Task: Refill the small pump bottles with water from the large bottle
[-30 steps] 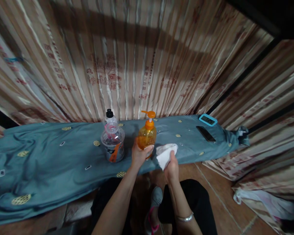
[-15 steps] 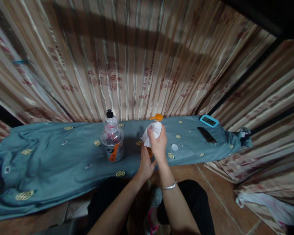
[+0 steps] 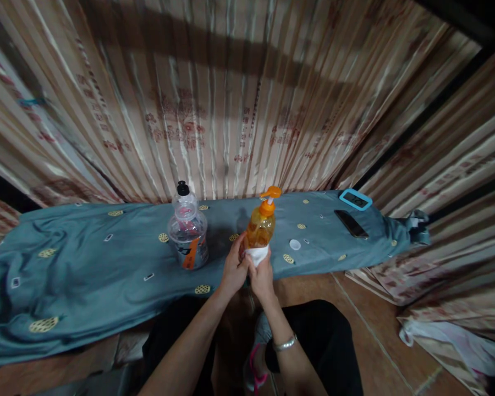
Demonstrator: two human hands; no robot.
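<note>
Gripping the orange pump bottle (image 3: 261,225), the left hand (image 3: 232,272) is curled; the right hand (image 3: 262,279), curled, holds white cloth (image 3: 257,254) low against it.

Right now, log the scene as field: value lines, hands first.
left hand: around the side of the orange pump bottle
right hand: holds a white cloth against the bottle's lower part
bottle pose: pump up, slightly tilted
surface: teal cover, yellow printed motifs
left of bottle: clear container with orange-and-black label; black cap above it
right of bottle: white disc, dark phone, blue-framed device
backdrop: pleated curtain
</note>
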